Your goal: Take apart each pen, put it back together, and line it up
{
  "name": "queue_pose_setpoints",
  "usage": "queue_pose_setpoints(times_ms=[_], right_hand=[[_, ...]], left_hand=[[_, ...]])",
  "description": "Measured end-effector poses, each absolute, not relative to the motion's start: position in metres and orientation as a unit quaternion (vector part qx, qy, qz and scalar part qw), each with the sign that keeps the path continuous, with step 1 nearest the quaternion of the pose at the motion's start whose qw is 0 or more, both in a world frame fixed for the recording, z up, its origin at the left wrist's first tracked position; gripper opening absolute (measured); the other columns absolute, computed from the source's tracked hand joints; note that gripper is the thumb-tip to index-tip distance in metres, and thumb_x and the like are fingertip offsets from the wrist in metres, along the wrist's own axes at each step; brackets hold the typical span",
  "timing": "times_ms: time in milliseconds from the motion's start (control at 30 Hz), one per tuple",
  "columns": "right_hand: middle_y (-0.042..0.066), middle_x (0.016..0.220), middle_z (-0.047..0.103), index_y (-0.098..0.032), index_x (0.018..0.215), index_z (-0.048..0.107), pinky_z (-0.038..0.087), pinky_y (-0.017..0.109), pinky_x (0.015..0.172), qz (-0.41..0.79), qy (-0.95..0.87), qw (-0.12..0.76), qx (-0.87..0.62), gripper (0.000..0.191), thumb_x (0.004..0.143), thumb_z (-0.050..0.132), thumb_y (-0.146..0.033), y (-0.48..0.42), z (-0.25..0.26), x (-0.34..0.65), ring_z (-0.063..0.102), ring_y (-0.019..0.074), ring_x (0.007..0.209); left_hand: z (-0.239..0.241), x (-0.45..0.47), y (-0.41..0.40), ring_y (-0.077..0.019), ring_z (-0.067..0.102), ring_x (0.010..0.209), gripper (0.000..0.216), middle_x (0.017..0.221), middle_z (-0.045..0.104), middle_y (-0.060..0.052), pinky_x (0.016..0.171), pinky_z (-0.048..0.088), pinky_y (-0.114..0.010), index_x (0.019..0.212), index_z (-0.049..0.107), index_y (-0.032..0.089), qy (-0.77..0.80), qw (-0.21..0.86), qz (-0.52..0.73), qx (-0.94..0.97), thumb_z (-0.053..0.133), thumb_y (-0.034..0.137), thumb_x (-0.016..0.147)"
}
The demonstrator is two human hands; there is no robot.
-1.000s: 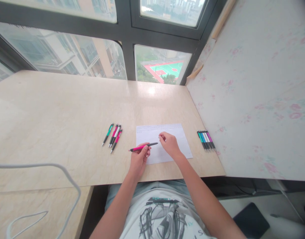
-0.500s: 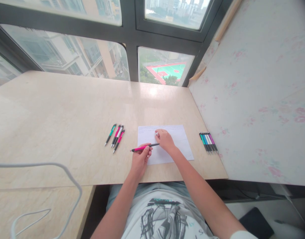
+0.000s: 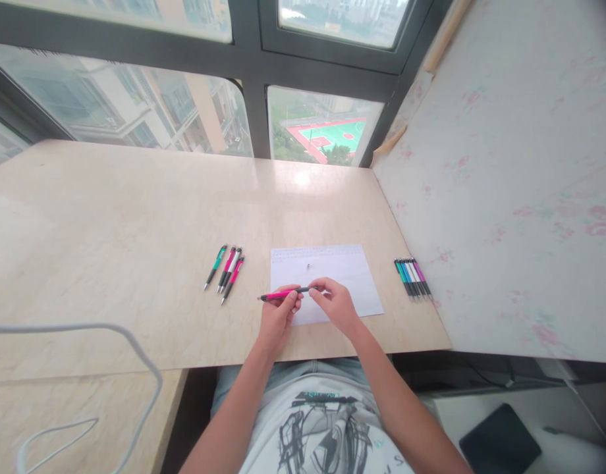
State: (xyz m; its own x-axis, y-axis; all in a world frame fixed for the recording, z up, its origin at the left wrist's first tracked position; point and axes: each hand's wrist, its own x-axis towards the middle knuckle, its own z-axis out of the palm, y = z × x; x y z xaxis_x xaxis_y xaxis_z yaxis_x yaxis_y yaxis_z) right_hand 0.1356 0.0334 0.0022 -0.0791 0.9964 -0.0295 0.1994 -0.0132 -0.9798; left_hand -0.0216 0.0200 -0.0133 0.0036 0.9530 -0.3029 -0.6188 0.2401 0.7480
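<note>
A pink and black pen is held level over the near edge of a white sheet of paper. My left hand is closed around its middle. My right hand pinches the pen's black right end. A tiny dark part lies on the paper just beyond the hands. Left of the paper lies a group of several pens, green and pink. To the right of the sheet, another row of pens lies side by side.
The beige desk runs to a window at the back and a flowered wall panel on the right. A white cable loops over the lower desk at the left. My lap fills the gap below the desk edge.
My right hand was out over the paper with a small part pinched in it. It has let the part down on the paper and come back to grip the pen's right end.
</note>
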Motion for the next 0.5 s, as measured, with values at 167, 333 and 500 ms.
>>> queue_pose_setpoints(times_ms=[167, 333, 500], right_hand=[[0.003, 0.084, 0.067, -0.02, 0.089, 0.067, 0.049, 0.027, 0.062, 0.497, -0.513, 0.452, -0.535, 0.019, 0.082, 0.065, -0.037, 0.0307, 0.0058, 0.1396, 0.062, 0.0173, 0.077], [0.004, 0.086, 0.067, -0.02, 0.096, 0.065, 0.048, 0.026, 0.058, 0.497, -0.516, 0.444, -0.539, 0.022, 0.081, 0.066, -0.036, 0.0306, 0.0036, 0.1383, 0.064, 0.0179, 0.077], [0.001, 0.074, 0.065, -0.02, 0.089, 0.063, 0.048, 0.027, 0.058, 0.501, -0.5, 0.47, -0.527, 0.017, 0.08, 0.066, -0.034, 0.0322, 0.009, 0.1347, 0.063, 0.0164, 0.068]], left_hand=[[-0.0122, -0.0222, 0.0196, -0.0072, 0.057, 0.062, 0.028, 0.075, 0.069, -0.005, 0.056, 0.044, -0.017, 0.094, 0.074, 0.012, 0.405, 0.68, 0.573, 0.213, 0.083, 0.026, 0.071], [-0.0133, -0.0217, 0.0195, -0.0076, 0.057, 0.062, 0.027, 0.075, 0.069, -0.005, 0.056, 0.044, -0.018, 0.093, 0.074, 0.012, 0.402, 0.681, 0.573, 0.214, 0.083, 0.026, 0.071], [-0.0148, -0.0225, 0.0193, -0.0071, 0.057, 0.062, 0.027, 0.075, 0.068, -0.004, 0.057, 0.044, -0.017, 0.094, 0.073, 0.013, 0.401, 0.67, 0.591, 0.204, 0.083, 0.025, 0.071]])
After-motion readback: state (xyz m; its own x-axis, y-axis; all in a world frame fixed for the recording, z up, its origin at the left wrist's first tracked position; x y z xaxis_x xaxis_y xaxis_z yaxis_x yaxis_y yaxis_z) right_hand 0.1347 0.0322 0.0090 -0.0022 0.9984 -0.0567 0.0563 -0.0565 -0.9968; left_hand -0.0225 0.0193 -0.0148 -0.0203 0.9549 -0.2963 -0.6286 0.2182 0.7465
